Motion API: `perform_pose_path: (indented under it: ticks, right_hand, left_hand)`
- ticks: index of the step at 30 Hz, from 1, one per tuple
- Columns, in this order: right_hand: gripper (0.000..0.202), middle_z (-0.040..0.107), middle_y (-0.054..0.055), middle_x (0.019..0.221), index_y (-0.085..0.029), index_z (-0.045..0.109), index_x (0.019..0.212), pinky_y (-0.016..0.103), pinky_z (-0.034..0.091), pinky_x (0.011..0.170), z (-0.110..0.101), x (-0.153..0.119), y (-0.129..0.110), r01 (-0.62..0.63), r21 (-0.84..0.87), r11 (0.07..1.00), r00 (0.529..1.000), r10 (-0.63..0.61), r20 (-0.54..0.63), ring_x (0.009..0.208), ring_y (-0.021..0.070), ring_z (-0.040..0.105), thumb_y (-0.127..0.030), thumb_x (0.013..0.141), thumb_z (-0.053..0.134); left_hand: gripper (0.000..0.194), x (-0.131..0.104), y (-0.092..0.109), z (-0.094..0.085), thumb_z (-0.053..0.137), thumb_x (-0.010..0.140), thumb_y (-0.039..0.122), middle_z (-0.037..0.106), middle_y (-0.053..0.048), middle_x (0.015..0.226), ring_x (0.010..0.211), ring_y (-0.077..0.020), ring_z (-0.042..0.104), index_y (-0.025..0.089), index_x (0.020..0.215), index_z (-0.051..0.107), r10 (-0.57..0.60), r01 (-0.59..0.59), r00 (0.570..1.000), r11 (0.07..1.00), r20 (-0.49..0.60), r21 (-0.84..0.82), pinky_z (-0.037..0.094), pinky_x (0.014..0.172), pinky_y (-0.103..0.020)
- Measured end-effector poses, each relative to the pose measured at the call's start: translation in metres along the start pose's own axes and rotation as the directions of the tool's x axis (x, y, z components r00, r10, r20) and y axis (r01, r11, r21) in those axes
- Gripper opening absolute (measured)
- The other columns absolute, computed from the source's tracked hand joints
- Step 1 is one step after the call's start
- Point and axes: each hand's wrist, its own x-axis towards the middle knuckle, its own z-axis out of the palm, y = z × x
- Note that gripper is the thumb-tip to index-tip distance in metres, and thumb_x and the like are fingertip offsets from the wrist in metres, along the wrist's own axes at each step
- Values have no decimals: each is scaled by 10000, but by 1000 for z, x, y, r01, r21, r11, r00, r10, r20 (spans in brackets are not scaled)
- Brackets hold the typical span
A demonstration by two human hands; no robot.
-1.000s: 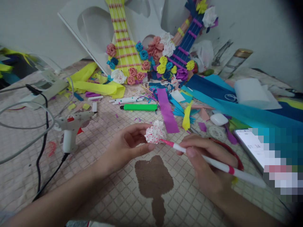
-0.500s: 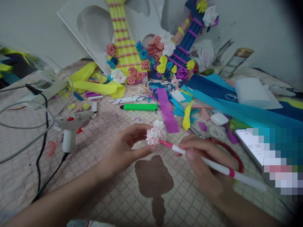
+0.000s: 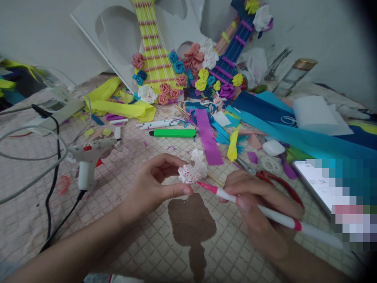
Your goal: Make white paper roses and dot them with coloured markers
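White paper flower [image 3: 189, 173], speckled with pink, is pinched in my left hand [image 3: 156, 181] over the middle of the tabletop [image 3: 141, 247]. My right hand [image 3: 260, 226] holds a pink-tipped marker [image 3: 226, 195], its tip at the flower's near edge. Red-handled scissors [image 3: 263, 175] lie beyond that hand, a glue gun [image 3: 86, 167] at left.

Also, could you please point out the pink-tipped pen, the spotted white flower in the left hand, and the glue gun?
Pink-tipped pen [image 3: 277, 216]: head view, on its white barrel.
Spotted white flower [image 3: 188, 174]: head view, on its spotted petals.
Glue gun [image 3: 86, 175]: head view, on its handle.
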Motion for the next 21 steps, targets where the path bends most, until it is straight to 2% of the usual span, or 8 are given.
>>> perform_pose_path:
  ticks: [3, 7, 12, 15, 21]
  right_hand:
    - [311, 630, 18, 725, -226, 657, 939, 369, 488, 598, 0, 2, -3, 78, 38, 996, 994, -81, 75, 668, 181, 588, -39, 726, 527]
    - [326, 646, 25, 770, -229, 652, 965, 338, 491, 583, 0, 3, -5, 39, -3, 999, 992, -39, 117, 702, 175, 597, -29, 733, 538]
    - [287, 647, 23, 754, -225, 661, 931, 328, 489, 571, 1, 3, -5, -9, -2, 1000, 996, 9, 90, 693, 177, 599, -49, 735, 550]
    - [285, 644, 17, 740, -229, 662, 918, 323, 481, 562, 1, 3, -5, -19, 17, 1000, 997, 17, 73, 670, 173, 601, -48, 732, 544]
    - [228, 641, 17, 697, -240, 671, 867, 329, 479, 546, 1, 4, -5, -18, -30, 999, 1000, 18, 6, 629, 177, 597, -97, 737, 549]
  left_hand:
    - [339, 0, 0, -1, 843, 527, 239, 693, -25, 788, 756, -157, 637, 164, 807, 666, 6, -5, 1000, 1000, -11, 11, 519, 744, -263]
    - [341, 1, 0, -1, 844, 522, 260, 684, -23, 768, 743, -158, 633, 161, 792, 662, 6, -6, 1000, 1000, -18, 15, 519, 733, -271]
    - [376, 0, -1, -1, 852, 506, 255, 685, -16, 782, 736, -149, 638, 163, 815, 657, -6, 5, 1000, 1000, -14, -28, 523, 687, -242]
    - [375, -1, 0, 0, 836, 544, 259, 696, -16, 840, 747, -148, 650, 179, 861, 652, -55, 58, 998, 994, 32, -88, 521, 645, -224]
    - [248, -1, 1, 0, 737, 704, 274, 694, -34, 970, 870, -142, 637, 189, 919, 648, -133, 144, 988, 971, 74, -190, 498, 776, -230]
